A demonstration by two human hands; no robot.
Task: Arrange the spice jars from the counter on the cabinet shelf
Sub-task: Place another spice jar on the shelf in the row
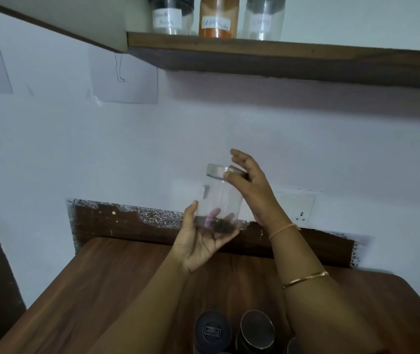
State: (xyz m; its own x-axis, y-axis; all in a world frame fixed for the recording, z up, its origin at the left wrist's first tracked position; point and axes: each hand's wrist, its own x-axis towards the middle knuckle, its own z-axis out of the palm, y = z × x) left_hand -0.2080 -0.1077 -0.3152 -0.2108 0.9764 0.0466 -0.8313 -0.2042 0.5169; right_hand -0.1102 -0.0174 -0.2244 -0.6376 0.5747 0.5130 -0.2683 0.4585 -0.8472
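A clear jar (223,198) with a silver lid (216,171) is held in the air above the wooden bench (101,290), in front of the pale wall. It leans slightly, its top tipped away from the person, and a small heap of dark spice lies in its bottom. The left hand (201,241) cups the base of the clear jar from below, palm up, with the fingers curled under it and the thumb up its left side. The right hand (252,185) is at the top of the clear jar: thumb and lower fingers pinch the lid's right edge, while the upper fingers stand loose and spread. A gold bangle (306,279) sits on the right forearm.

High above the clear jar runs the wooden shelf (280,51), and on it stand three labelled jars in a row: a black-lidded jar (170,16), a jar of orange powder (218,19) and a clear, steel-topped jar (265,17). Their labels are too blurred to read. Below the clear jar, at the near edge of the bench, stand dark-lidded jars (211,330), close together.
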